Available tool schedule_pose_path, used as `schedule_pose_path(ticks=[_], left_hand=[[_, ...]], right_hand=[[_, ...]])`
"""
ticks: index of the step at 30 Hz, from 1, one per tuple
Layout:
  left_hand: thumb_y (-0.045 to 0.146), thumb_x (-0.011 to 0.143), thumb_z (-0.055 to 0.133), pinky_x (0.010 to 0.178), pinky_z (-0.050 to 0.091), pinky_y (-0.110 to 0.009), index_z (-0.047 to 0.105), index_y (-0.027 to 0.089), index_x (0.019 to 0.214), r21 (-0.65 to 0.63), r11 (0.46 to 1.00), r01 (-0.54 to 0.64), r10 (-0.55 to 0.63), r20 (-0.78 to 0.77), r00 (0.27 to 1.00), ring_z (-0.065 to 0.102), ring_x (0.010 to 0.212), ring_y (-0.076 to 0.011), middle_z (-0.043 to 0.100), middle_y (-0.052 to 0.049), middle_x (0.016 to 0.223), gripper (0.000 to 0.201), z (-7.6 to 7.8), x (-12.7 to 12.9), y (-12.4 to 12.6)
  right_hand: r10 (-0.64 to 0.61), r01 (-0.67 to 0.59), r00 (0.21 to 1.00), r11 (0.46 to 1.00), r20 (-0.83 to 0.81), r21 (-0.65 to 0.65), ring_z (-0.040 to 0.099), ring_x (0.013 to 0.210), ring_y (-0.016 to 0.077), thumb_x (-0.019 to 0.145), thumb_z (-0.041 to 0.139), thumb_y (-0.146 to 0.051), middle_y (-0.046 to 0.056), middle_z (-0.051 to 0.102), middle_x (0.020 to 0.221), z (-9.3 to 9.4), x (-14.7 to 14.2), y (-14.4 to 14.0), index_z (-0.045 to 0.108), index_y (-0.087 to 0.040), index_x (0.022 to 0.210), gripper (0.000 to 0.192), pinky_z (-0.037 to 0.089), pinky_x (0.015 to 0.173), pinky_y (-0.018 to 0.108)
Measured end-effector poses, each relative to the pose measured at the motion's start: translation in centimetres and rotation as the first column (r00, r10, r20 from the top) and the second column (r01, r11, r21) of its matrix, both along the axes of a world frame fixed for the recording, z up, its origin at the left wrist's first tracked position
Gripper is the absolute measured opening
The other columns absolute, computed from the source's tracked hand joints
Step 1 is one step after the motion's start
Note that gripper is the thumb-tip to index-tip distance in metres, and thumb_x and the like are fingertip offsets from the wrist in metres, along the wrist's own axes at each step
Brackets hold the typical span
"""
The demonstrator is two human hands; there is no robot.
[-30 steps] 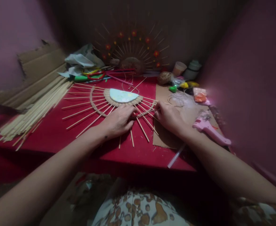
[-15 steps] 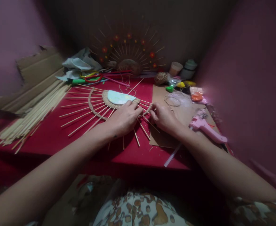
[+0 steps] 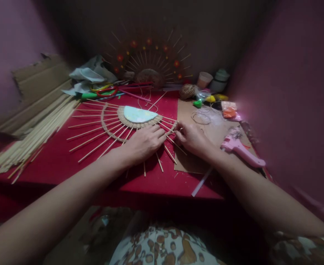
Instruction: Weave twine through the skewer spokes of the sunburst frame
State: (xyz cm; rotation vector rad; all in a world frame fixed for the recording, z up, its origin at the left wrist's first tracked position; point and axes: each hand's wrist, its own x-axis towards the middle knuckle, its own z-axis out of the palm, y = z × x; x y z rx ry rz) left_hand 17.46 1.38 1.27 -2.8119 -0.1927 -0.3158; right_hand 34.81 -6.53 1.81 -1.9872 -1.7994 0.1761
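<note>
A half-round fan of thin wooden sticks (image 3: 90, 141) lies flat, with a pale blue-green half disc (image 3: 139, 115) at its centre and a woven twine border around the disc. Farther out, a band of twine (image 3: 106, 129) crosses the sticks. My left hand (image 3: 147, 142) lies over the fan's lower part, fingers curled down on sticks and band; its fingertips are partly hidden. At the band's right end my right hand (image 3: 191, 138) pinches the twine (image 3: 172, 129) between thumb and finger, close to the outermost sticks.
A pink glue gun (image 3: 241, 150) rests on cardboard (image 3: 184, 162) at the right. Loose sticks (image 3: 37, 134) are piled left. Behind stand a finished stick fan with red flowers (image 3: 149, 75), a twine ball (image 3: 188, 91), red-handled scissors (image 3: 108, 92), a cup (image 3: 204, 79) and a bottle (image 3: 219, 80).
My left hand has drawn slightly left and down, its fingers farther from the disc. The right hand keeps its pinch near the band's end. The whole view has shifted a little.
</note>
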Motion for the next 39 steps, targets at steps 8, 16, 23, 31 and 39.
schedule_pose_path(ticks=[8,16,23,31,39], left_hand=[[0.013,0.094,0.039,0.100,0.046,-0.041,0.063,0.008,0.105,0.031,0.997,0.071,-0.074,0.109,0.991,0.059,0.107,-0.0229,0.065,-0.012,0.100,0.027,0.6,-0.6,0.6],[0.014,0.095,0.037,0.096,0.049,-0.041,0.064,0.011,0.104,0.025,0.998,0.064,-0.066,0.111,0.992,0.060,0.103,-0.0227,0.066,-0.012,0.101,0.029,0.5,-0.9,0.5],[0.013,0.094,0.038,0.095,0.049,-0.042,0.065,0.008,0.100,0.008,0.997,0.072,-0.073,0.072,0.995,0.058,0.104,-0.0240,0.065,-0.013,0.097,0.028,0.6,-1.1,0.3],[0.012,0.093,0.041,0.093,0.050,-0.040,0.064,0.009,0.097,0.049,0.995,0.088,-0.092,0.086,0.992,0.059,0.097,-0.0223,0.064,-0.012,0.095,0.024,0.5,-1.2,0.3],[0.013,0.093,0.038,0.078,0.052,-0.036,0.064,0.011,0.084,0.054,0.997,0.062,-0.066,0.060,0.996,0.059,0.085,-0.0213,0.063,-0.010,0.085,0.027,0.7,-1.2,0.3]], right_hand=[[0.034,-0.028,0.993,0.998,-0.113,0.056,0.050,0.058,0.0110,0.080,0.054,-0.014,0.001,0.061,0.062,1.6,1.0,-1.2,0.065,-0.015,0.075,0.012,0.035,0.058,0.024],[0.086,-0.104,0.957,0.993,-0.277,-0.048,0.047,0.051,0.0088,0.075,0.055,-0.014,-0.002,0.056,0.054,2.8,1.9,-2.4,0.061,-0.016,0.067,0.010,0.033,0.051,0.024],[0.219,-0.291,0.902,0.945,-0.372,-0.151,0.045,0.052,0.0079,0.079,0.055,-0.018,-0.003,0.054,0.055,4.3,1.8,-3.2,0.062,-0.016,0.070,0.012,0.033,0.051,0.023],[0.438,-0.466,0.885,0.825,-0.159,-0.319,0.051,0.057,0.0084,0.075,0.057,-0.009,-0.002,0.064,0.064,4.8,1.3,-4.5,0.069,-0.018,0.072,0.015,0.034,0.056,0.021],[0.190,-0.100,0.947,0.941,0.259,-0.324,0.045,0.054,0.0124,0.074,0.054,-0.012,0.003,0.061,0.061,4.3,2.3,-4.1,0.066,-0.020,0.066,0.017,0.026,0.053,0.028]])
